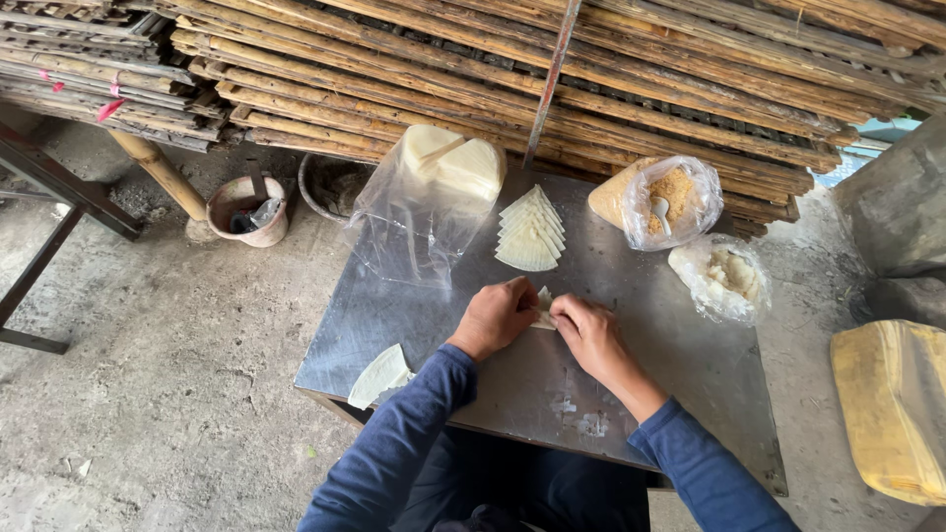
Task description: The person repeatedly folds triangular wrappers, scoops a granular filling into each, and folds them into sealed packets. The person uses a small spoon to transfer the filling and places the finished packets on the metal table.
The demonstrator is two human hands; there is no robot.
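At the worktop (394,325), my left hand (496,317) and right hand (589,330) meet over one pale wrapper (543,309), each grip pinching an edge; it looks folded to a point, though my fingers hide most of it. At twelve o'clock lies one fanned stack of wedges (530,232), perhaps eight. Three plastic bags (424,202) line the far edge. One loose sheet (380,374) overhangs the near edge at eight o'clock. Bare metal lies open toward five o'clock.
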